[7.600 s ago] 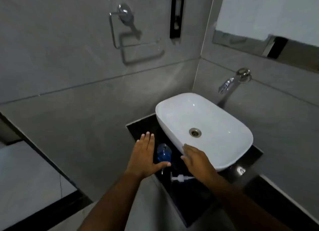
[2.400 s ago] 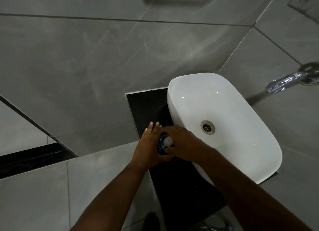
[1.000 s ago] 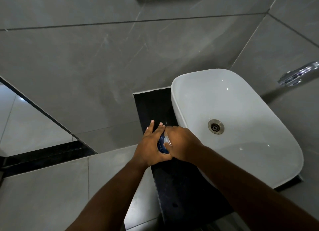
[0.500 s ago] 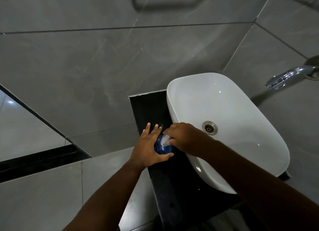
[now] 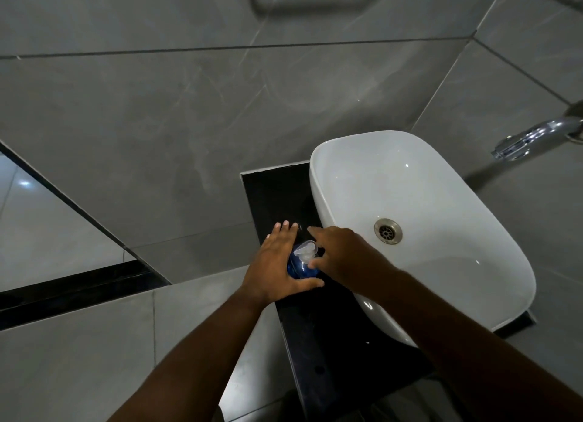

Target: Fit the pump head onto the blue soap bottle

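The blue soap bottle [image 5: 301, 267] stands upright on the black counter [image 5: 318, 333], just left of the white basin. A white pump head [image 5: 306, 251] sits on top of the bottle, its spout pointing up-left. My left hand [image 5: 277, 264] cups the bottle's left side, fingers stretched along it and thumb under its near side. My right hand [image 5: 340, 251] is on the bottle's right side, thumb touching the pump collar, index finger stretched out past it. Most of the bottle's body is hidden between the two hands.
A white oval basin [image 5: 419, 226] with a metal drain [image 5: 388, 230] fills the counter's right part. A chrome tap [image 5: 536, 137] juts from the right wall. Grey tiled walls rise close behind and to the left; the counter's left edge drops to the floor.
My right hand has opened its fingers off the top of the pump head, which now shows in full. The left hand stays on the bottle. The view has shifted slightly.
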`<state>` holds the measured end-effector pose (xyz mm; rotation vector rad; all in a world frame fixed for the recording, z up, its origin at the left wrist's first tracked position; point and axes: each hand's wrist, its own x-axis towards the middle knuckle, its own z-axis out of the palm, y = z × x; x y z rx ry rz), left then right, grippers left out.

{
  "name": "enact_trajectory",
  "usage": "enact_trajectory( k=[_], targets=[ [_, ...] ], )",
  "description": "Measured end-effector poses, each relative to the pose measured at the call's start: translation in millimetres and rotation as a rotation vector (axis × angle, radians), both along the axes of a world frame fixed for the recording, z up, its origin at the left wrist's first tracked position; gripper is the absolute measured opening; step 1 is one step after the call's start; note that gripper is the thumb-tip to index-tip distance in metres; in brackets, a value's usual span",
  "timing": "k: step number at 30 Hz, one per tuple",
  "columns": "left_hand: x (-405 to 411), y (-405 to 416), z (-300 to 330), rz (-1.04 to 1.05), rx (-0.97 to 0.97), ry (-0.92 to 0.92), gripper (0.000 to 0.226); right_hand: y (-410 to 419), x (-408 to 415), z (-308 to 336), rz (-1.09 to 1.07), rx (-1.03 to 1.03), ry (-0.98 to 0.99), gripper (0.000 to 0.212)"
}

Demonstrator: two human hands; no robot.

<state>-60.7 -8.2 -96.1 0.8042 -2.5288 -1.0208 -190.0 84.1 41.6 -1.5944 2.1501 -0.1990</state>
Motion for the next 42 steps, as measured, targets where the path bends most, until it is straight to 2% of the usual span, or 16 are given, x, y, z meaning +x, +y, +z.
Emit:
enact_trajectory(
  k=[2, 3, 5, 8, 11, 17, 23, 26, 34, 42],
  targets=[
    [5.8, 6.0, 0.9, 0.042, 0.087, 0.022, 0.125, 11.5, 12.2, -6.3, -0.110, -0.016, -0.062, 0.073],
    [9.0, 10.1, 1.1, 0.066, 0.123, 0.029, 0.122, 15.3, 18.9, -12.5, -0.159, -0.030, -0.090, 0.072],
    [14.5, 17.5, 0.7, 0.102, 0.147, 0.051, 0.108, 20.1, 30.6, -27.7, -0.276, -0.099, -0.161, 0.059],
    [15.6, 24.3, 4.7, 0.143, 0.185, 0.146, 0.079, 20.5, 42.0, -50.4, -0.450, -0.157, -0.252, 0.051],
    [13.2, 24.5, 8.5, 0.147, 0.252, 0.200, 0.067, 16.4, 44.7, -68.0, -0.535, -0.226, -0.286, 0.039],
    [8.7, 3.5, -2.0, 0.134, 0.296, 0.236, 0.073, -3.2, 40.4, -74.3, -0.526, -0.296, -0.223, 0.030],
    [-2.5, -34.7, -0.1, 0.197, 0.370, 0.272, 0.058, -45.1, 30.9, -76.7, -0.510, -0.323, -0.253, 0.026],
    [-8.9, -59.9, 0.4, 0.199, 0.383, 0.266, 0.062, -71.1, 23.5, -81.6, -0.506, -0.341, -0.258, 0.025],
    [-28.2, -139.9, -2.1, 0.224, 0.420, 0.346, 0.065, -155.9, 1.7, -80.3, -0.464, -0.342, -0.166, 0.035],
    [-37.6, -186.6, 11.9, 0.218, 0.421, 0.322, 0.060, -201.9, -2.6, -76.8, -0.506, -0.425, -0.260, 0.035]
  ],
)
